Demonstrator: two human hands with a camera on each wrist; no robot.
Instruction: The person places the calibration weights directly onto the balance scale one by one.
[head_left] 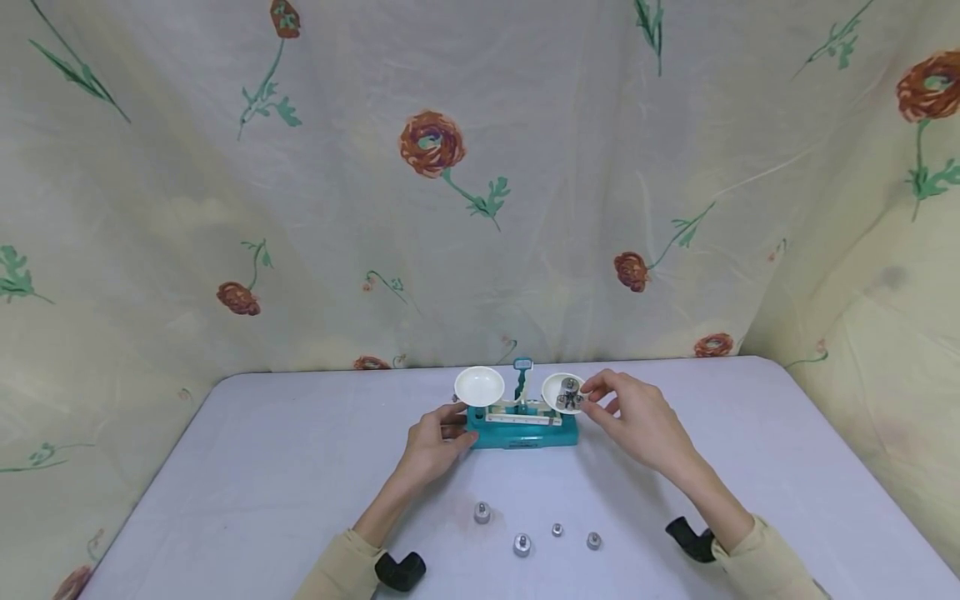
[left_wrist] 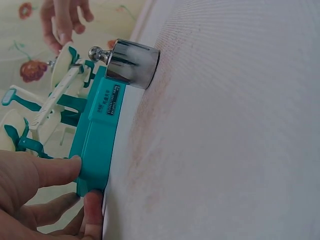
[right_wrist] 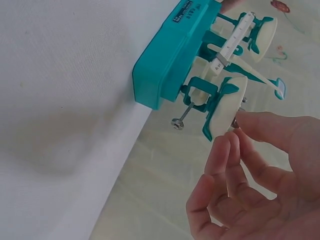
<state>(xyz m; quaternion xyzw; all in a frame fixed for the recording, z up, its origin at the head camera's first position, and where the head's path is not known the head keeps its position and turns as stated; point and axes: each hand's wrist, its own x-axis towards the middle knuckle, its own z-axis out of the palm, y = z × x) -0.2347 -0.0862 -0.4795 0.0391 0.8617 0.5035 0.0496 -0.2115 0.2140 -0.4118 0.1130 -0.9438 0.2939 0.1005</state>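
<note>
A teal balance scale with two white pans stands near the table's back edge. My left hand grips the left end of its base, thumb on the front face in the left wrist view. Several metal weights sit together in the right pan. At that pan's right rim, my right hand pinches a small metal weight, mostly hidden by the thumb and fingertips. The left pan holds nothing. A pointer rises between the pans.
Several knobbed metal weights, among them a larger one and a small one, stand on the white table in front of the scale. A flowered curtain hangs behind the table. Black wrist mounts sit by both sleeves.
</note>
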